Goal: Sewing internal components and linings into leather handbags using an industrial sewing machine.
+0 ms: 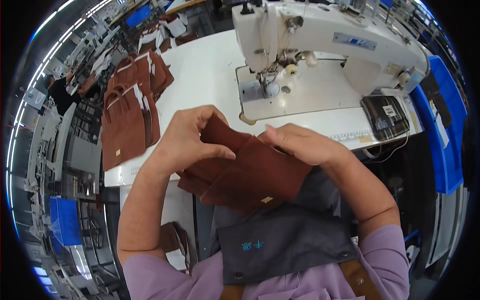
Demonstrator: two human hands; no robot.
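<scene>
A reddish-brown bag piece (255,172) with a small gold tag near its lower edge is tilted over the table's front edge and my lap. My left hand (197,135) grips its upper left part, with the thumb in front and the fingers curled behind the folded material. At the upper right edge, my right hand (295,142) holds the piece, its thumb raised and most fingers hidden behind it. Beyond both hands is the needle area of a white sewing machine (265,85), which neither hand touches.
Stacked brown bag panels with handles (125,120) lie on the left of the white table (195,65). On its right side sits a dark plaid pouch (385,117). A blue bin (440,145) stands farther right. More brown pieces (175,245) hang below the table at left.
</scene>
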